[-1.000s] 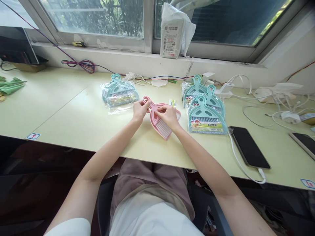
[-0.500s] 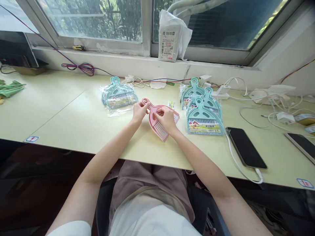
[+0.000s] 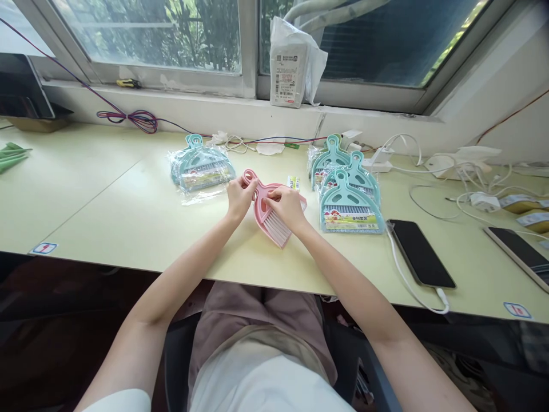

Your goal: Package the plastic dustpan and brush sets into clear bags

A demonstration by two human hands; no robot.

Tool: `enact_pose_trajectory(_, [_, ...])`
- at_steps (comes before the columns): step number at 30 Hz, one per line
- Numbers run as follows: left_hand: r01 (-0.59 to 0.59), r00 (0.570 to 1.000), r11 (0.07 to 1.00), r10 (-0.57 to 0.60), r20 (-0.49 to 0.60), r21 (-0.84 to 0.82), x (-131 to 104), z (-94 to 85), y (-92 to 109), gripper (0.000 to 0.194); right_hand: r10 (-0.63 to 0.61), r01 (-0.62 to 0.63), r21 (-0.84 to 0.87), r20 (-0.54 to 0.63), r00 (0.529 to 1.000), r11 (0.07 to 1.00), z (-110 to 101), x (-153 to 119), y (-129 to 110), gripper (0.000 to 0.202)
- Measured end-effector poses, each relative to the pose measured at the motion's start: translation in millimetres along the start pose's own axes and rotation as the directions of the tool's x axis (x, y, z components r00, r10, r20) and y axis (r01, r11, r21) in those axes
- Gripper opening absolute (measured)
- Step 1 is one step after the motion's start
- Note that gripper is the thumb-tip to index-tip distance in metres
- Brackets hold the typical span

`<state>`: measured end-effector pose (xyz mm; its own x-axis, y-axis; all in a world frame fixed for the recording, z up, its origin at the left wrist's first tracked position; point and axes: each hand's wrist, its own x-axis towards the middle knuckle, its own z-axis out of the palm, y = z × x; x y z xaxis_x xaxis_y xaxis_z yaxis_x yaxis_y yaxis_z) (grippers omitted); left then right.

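Note:
A pink brush and dustpan set [image 3: 261, 215] is held up at a tilt over the pale table, its white bristles pointing down and to the right. My left hand [image 3: 241, 197] pinches it by the handle end. The fingers of my right hand [image 3: 285, 205] grip the middle of its body, above the bristles. Behind the set, a small printed label [image 3: 294, 182] shows on the table. To the left lie teal brush sets in clear wrapping [image 3: 202, 166]. More teal sets [image 3: 352, 200] with printed cards overlap on the right.
A black phone [image 3: 421, 253] with a white cable lies right of the teal sets, and a second phone [image 3: 518, 254] is farther right. White cables and plugs [image 3: 484, 200] tangle at the back right. A wrapped box [image 3: 289, 77] stands on the window sill.
The view has shifted slightly, so the table items appear a little farther left. Both hands still hold the pink set, which is turned slightly, with less of its right edge showing.

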<state>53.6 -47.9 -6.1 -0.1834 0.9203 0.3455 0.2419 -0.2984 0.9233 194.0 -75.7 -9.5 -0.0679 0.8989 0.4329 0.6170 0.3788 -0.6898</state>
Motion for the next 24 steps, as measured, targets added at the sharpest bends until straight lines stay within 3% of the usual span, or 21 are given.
enact_pose_trajectory(6, [-0.026,0.999,0.998,0.028,-0.037,0.059,-1,2.1,2,0.028,0.011,-0.012,0.035,0.014,1.0,0.999,-2,4,0,0.001])
enact_pose_trajectory(11, [0.015,0.997,0.995,-0.007,0.077,-0.099,3,-3.8,15,0.03,-0.027,0.027,0.092,-0.008,1.0,0.995,-18,-1,-8,0.011])
enact_pose_trajectory(14, [0.021,0.985,0.971,0.021,0.17,-0.24,6,-8.7,23,0.03,-0.114,0.119,0.031,-0.115,0.987,0.992,-30,-5,-14,0.026])
enact_pose_trajectory(16, [0.022,0.976,0.953,0.046,0.214,-0.303,7,-11.6,26,0.033,-0.123,0.122,-0.019,-0.241,0.963,0.992,-37,-5,-16,0.021])
enact_pose_trajectory(18, [0.025,0.959,0.943,0.071,0.274,-0.331,6,-13.5,28,0.036,-0.103,0.101,-0.018,-0.281,0.954,0.995,-43,-3,-17,0.025])
enact_pose_trajectory(19, [0.024,0.946,0.942,0.087,0.311,-0.335,5,-13.9,28,0.036,-0.078,0.086,0.025,-0.229,0.97,0.996,-45,-2,-17,0.03])
enact_pose_trajectory(21, [0.016,0.917,0.945,0.116,0.382,-0.325,2,-13.2,28,0.035,-0.015,0.013,0.192,0.009,1.0,0.981,-50,1,-16,0.035])
enact_pose_trajectory(24, [0.011,0.879,0.959,0.126,0.459,-0.284,-2,-9.6,27,0.035,0.036,-0.19,0.37,0.385,0.922,0.909,-53,1,-13,0.038])
